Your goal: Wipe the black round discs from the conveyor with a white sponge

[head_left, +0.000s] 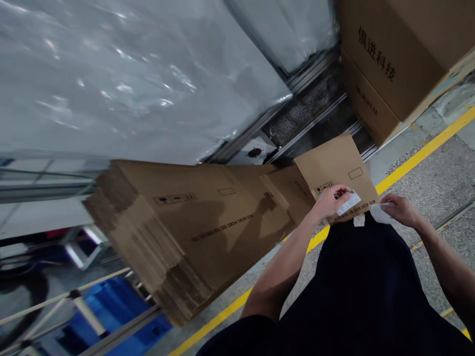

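My left hand [331,200] is closed, its fingertips pinching a white label [349,202] with small print, just above the printed face of a cardboard box [343,160]. Whether the label touches the cardboard, I cannot tell. To the right, my right hand [403,209] is closed on a thin white paper slip [382,214], near the box's lower right corner. Another small white piece [359,220] shows at the box's lower edge, against my dark clothing. Black symbols, a small rectangle and a size line are printed on the box.
A thick stack of flattened cartons [230,217] lies to the left. Big brown cartons [401,59] stand upper right. Plastic-wrapped bulk [129,79] fills the upper left, above metal rails [315,121]. A blue crate [111,316] sits lower left. A yellow line [426,151] crosses the floor.
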The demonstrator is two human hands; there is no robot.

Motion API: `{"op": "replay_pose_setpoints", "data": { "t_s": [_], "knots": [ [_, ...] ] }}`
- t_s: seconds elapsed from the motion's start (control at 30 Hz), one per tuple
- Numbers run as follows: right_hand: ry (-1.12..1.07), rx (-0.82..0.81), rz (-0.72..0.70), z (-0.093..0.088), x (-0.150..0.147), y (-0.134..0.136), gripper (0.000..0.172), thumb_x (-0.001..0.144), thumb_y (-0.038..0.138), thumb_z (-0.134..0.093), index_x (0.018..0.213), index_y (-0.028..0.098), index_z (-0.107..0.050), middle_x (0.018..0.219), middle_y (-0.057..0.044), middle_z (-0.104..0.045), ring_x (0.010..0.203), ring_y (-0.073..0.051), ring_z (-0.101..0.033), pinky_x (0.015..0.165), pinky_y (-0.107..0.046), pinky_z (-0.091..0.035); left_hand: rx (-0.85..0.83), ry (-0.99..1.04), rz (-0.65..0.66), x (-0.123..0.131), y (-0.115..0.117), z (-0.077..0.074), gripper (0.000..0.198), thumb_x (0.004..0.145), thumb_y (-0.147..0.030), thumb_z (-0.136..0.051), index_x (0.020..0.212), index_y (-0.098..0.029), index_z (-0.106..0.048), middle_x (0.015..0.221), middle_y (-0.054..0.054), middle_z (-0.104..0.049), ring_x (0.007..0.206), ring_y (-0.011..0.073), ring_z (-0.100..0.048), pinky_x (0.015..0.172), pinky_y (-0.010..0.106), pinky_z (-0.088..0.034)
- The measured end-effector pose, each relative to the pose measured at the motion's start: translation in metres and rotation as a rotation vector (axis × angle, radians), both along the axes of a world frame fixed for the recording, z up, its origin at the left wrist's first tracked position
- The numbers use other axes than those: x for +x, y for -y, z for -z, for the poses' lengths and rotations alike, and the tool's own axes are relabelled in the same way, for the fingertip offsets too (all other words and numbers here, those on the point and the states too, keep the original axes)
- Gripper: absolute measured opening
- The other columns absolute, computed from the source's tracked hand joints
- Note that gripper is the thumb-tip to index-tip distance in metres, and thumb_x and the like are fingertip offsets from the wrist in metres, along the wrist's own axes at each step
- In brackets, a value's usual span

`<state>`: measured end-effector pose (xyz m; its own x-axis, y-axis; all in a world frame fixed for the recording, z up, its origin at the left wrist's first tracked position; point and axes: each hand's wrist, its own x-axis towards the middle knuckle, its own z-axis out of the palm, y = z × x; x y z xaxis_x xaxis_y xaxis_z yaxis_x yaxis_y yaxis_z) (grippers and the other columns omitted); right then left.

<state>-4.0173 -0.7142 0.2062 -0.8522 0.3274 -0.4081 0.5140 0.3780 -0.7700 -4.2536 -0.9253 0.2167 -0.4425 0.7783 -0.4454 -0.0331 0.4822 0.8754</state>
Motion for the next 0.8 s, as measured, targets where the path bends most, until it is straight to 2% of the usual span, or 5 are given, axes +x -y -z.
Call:
{"op": "replay_pose_setpoints", "data": {
  "t_s": [0.1, 0.17, 0.4, 0.67, 0.8],
  "knots": [
    [0.076, 0.040, -0.096, 0.048, -0.014, -0.013, 0.053, 0.082, 0.008, -0.054, 0.131, 0.023, -0.066, 0.111, -0.005, -0.076, 0.094, -0.020, -0.072, 0.090, -0.033, -0.056, -0.065, 0.038, 0.148, 0.006, -0.018, 0.046, 0.024, 0.086, -0.031, -0.070, 0.108, -0.020, -0.073, 0.104, 0.004, -0.077, 0.090, 0.0167, -0.069, 0.084, 0.029, -0.054],
    [0.099, 0.074, -0.195, 0.083, -0.031, -0.017, 0.042, 0.081, 0.005, -0.050, 0.112, 0.021, -0.075, 0.115, -0.007, -0.075, 0.100, -0.021, -0.072, 0.097, -0.034, -0.054, -0.090, 0.074, 0.187, 0.010, -0.032, 0.089, 0.023, 0.086, -0.024, -0.068, 0.107, -0.020, -0.073, 0.106, 0.004, -0.077, 0.093, 0.0165, -0.069, 0.085, 0.028, -0.054],
    [0.210, -0.020, -0.231, 0.168, -0.090, -0.020, 0.022, 0.094, 0.037, -0.064, 0.106, 0.023, -0.075, 0.094, -0.002, -0.076, 0.085, -0.020, -0.070, 0.078, -0.028, -0.050, -0.041, 0.211, 0.131, 0.011, -0.054, 0.221, 0.020, 0.087, -0.023, -0.069, 0.106, -0.019, -0.073, 0.095, 0.003, -0.075, 0.084, 0.0141, -0.067, 0.076, 0.025, -0.051],
    [0.251, 0.133, -0.275, 0.197, -0.115, -0.030, 0.021, 0.093, 0.039, -0.063, 0.085, 0.023, -0.075, 0.095, -0.003, -0.076, 0.085, -0.019, -0.068, 0.075, -0.028, -0.046, -0.132, 0.221, -0.194, 0.007, -0.051, 0.250, 0.067, 0.081, -0.014, -0.077, 0.144, -0.025, -0.056, 0.136, 0.011, -0.066, 0.081, 0.0120, -0.067, 0.078, 0.028, -0.055],
    [0.293, 0.189, -0.266, 0.209, -0.126, -0.042, 0.025, 0.094, 0.042, -0.061, 0.090, 0.023, -0.077, 0.097, -0.004, -0.077, 0.087, -0.020, -0.069, 0.076, -0.028, -0.047, -0.267, 0.224, -0.370, 0.007, -0.050, 0.268, 0.038, 0.082, -0.020, -0.081, 0.118, -0.016, -0.069, 0.112, 0.010, -0.075, 0.080, 0.0137, -0.067, 0.077, 0.028, -0.056]
  ]
}}
